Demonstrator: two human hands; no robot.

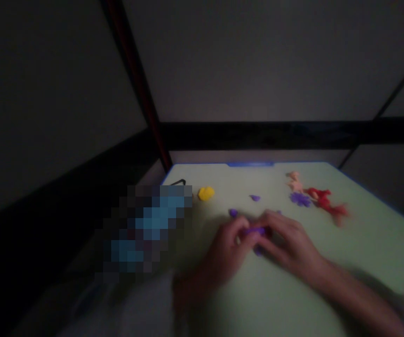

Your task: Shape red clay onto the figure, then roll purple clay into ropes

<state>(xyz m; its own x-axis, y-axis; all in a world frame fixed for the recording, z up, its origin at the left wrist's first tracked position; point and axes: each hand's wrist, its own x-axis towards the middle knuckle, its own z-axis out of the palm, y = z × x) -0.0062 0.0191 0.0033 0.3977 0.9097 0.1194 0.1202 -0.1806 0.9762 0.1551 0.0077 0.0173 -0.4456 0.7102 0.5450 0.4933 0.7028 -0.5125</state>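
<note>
A small purple piece of what looks like modelling clay [254, 231] is pinched between the fingertips of both hands. My left hand [228, 245] curls round its left end, thumb in front. From the right, my right hand [289, 238] grips the other end with thumb and fingers. Just beyond the left fingers lies a purple lump [233, 212], and another purple bit [255, 198] sits farther back. One more purple bit [258, 251] shows below the fingertips, partly hidden. The picture is dim and blurred, so the held piece's exact shape is unclear.
On the pale table [328, 295] lie a yellow lump [206, 193], a purple flower-like shape [300, 199], a peach-coloured figure [296, 182] and a red figure [324, 201]. A pixelated blue area [156, 217] covers the left edge. A wall stands behind.
</note>
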